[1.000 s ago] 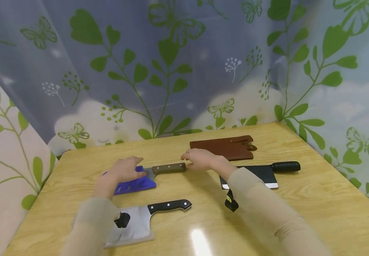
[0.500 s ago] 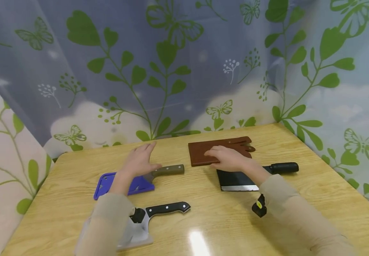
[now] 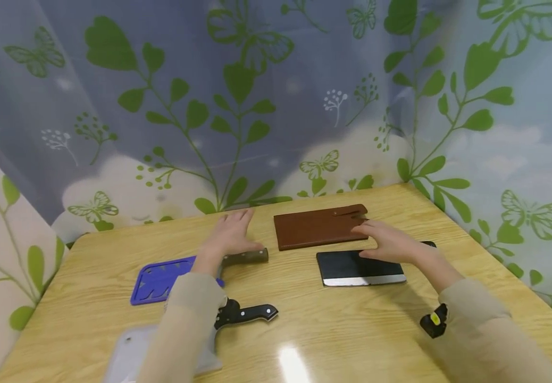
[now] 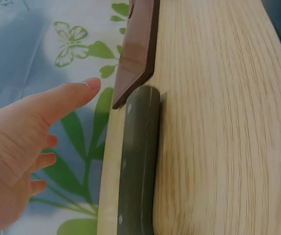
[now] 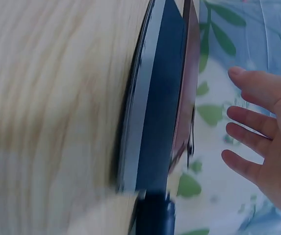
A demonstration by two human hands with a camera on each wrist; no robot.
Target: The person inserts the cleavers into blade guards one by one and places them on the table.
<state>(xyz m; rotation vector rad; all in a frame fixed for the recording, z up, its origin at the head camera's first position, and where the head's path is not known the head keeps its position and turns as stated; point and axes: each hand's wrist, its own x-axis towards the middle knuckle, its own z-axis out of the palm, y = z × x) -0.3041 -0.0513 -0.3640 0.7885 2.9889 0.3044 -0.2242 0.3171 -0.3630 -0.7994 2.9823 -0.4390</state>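
My left hand (image 3: 229, 234), fingers extended, hovers over the olive-brown handle (image 3: 252, 256) of a knife whose blade lies in a blue plastic sheath (image 3: 161, 274). In the left wrist view the thumb stands apart from that handle (image 4: 139, 161). My right hand (image 3: 391, 242) is held above a black cleaver (image 3: 348, 266) with a bright edge, fingers spread and holding nothing. Part of the cleaver's handle is hidden behind that wrist in the head view; the right wrist view shows the black handle (image 5: 155, 215). Behind it lies a brown leather sheath (image 3: 314, 229).
A second cleaver with a riveted black handle (image 3: 257, 314) lies at the front left in a whitish translucent cover (image 3: 132, 348), partly behind my left sleeve. The wooden table (image 3: 352, 330) meets a leaf-patterned curtain (image 3: 276, 106) at the back and sides.
Both hands have moved to the right. The right hand has passed from the brown knife handle's end, across the leather sheath, to above the black cleaver. The head view has shifted slightly.
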